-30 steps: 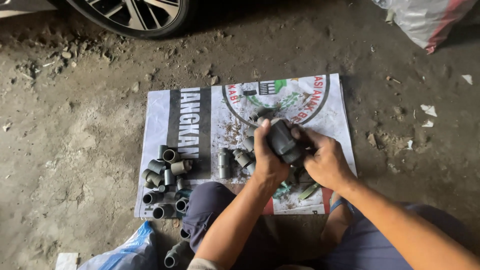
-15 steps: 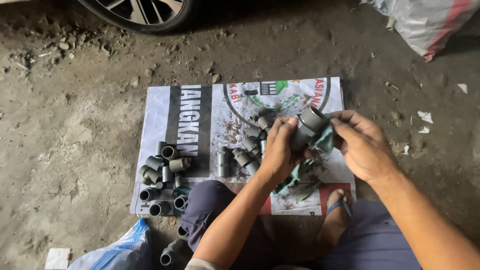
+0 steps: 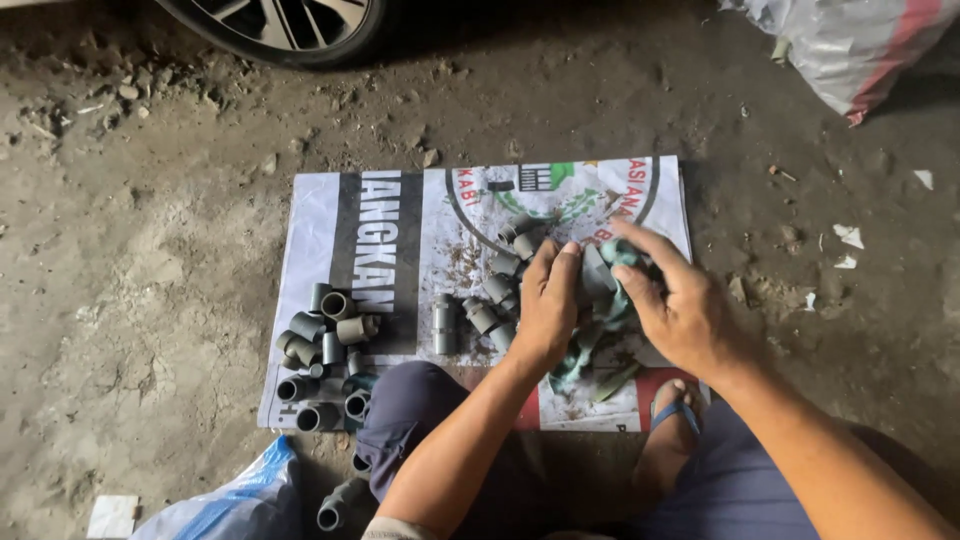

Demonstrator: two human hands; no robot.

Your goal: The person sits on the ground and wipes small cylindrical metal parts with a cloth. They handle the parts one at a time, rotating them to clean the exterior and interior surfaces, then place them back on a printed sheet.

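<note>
Both hands meet over the printed sheet. Left hand and right hand together grip a grey pipe fitting, wrapped in green cloth, long axis tilted upward toward the sheet's far edge.

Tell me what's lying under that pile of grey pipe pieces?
A printed banner sheet, spread on the dirt ground, lies under the grey pipe fittings. Whatever is beneath the sheet is covered.

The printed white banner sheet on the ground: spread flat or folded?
Spread flat: the printed white banner sheet lies open on the dirt, grey plastic pipe fittings resting on it.
</note>
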